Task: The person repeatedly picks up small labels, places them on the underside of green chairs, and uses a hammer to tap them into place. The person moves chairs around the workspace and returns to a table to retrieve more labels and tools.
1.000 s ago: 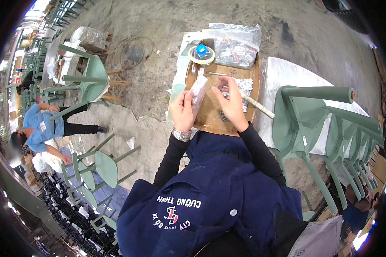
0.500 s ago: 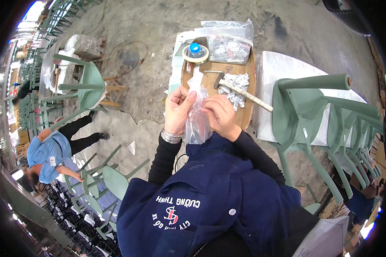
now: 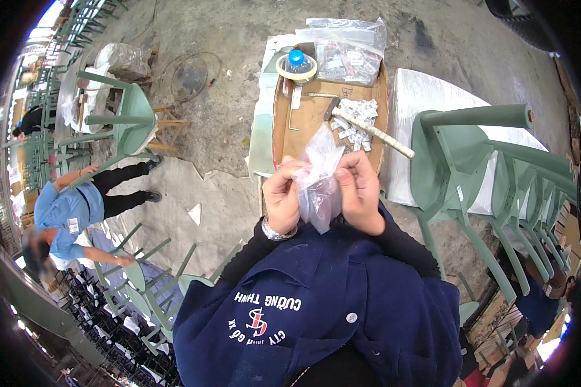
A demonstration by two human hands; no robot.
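Observation:
A crumpled clear plastic bag [image 3: 323,177] hangs between my two hands, close in front of my jacket. My left hand [image 3: 284,193] pinches one side of it and my right hand [image 3: 360,192] pinches the other, fingers closed on both. Whether anything is inside the bag cannot be made out. Just beyond my hands lies an open cardboard box [image 3: 284,145]. In it are a hammer [image 3: 374,132] with a wrapped handle, a pile of small white packets [image 3: 354,116], a hex key [image 3: 294,119], a roll of tape [image 3: 281,68] around a blue-capped bottle [image 3: 296,57], and a larger clear bag of packets [image 3: 352,58].
Green chairs [image 3: 452,155] stand in a row at my right beside a wrapped white panel [image 3: 403,97]. At the left, a person in a blue shirt [image 3: 61,206] handles green chairs [image 3: 135,274]. Another green chair [image 3: 132,119] rests farther off. A paper scrap [image 3: 195,213] lies on the floor.
My right hand has shifted right and my hands are farther apart, with the bag spread between them. The person at the left has moved slightly.

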